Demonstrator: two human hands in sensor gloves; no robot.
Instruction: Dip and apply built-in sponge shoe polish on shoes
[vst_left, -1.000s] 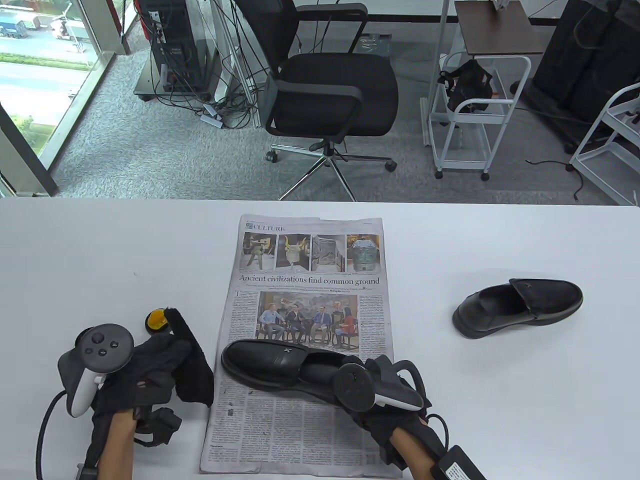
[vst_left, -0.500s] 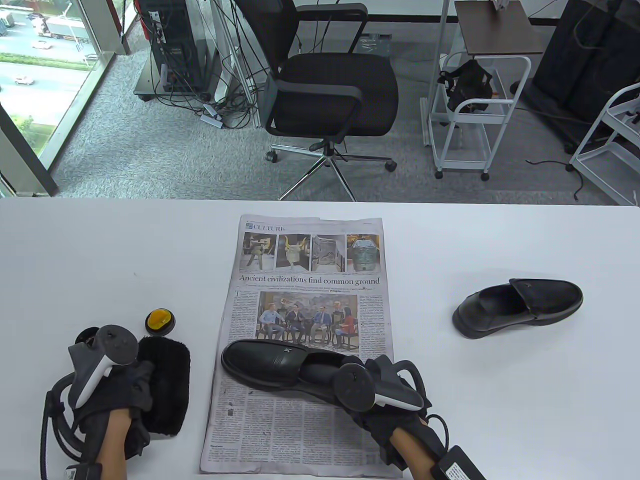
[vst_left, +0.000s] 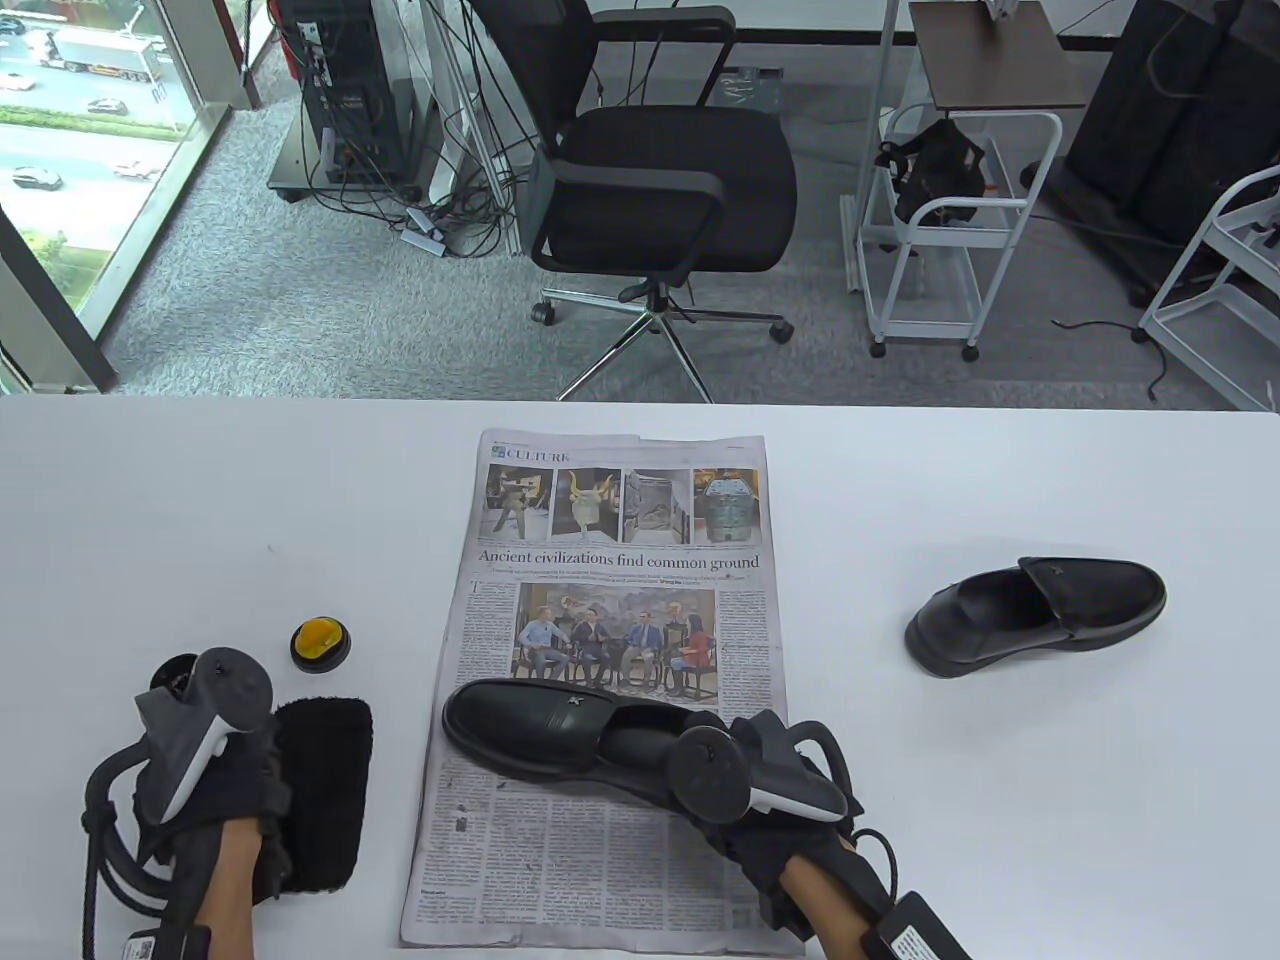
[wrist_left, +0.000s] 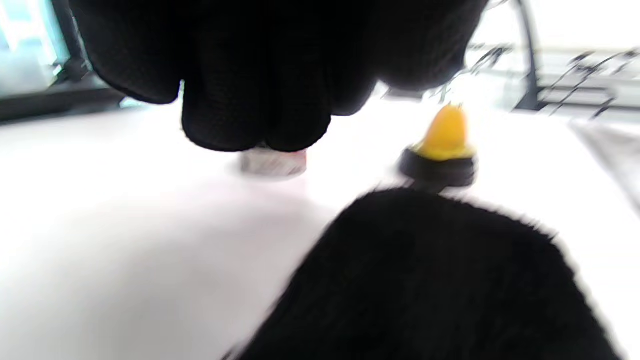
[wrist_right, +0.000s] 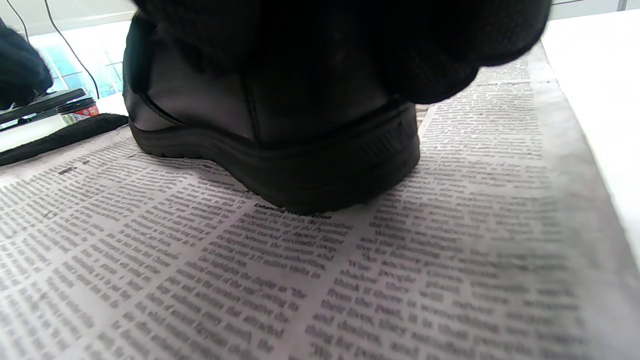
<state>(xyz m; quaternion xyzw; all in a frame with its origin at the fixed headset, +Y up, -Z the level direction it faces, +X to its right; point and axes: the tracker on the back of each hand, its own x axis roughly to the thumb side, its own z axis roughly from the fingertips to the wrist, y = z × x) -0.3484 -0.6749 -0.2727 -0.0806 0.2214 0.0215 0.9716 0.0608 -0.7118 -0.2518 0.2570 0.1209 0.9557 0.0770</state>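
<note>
On my table view I read the newspaper (vst_left: 600, 690) lying on the table: its top left corner carries the section heading "CULTURE", and below the row of four photographs runs the headline "Ancient civilizations find common ground". The body text is too small for me, and in my right wrist view it is blurred.

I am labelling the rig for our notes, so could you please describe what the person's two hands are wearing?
Both the left hand and the right hand wear black knit gloves. Each has a tracker strapped to its back, dark grey with a round disc and a white handle. Black cables loop from both wrists, and a black labelled box sits on each forearm. No sleeves show.
</note>
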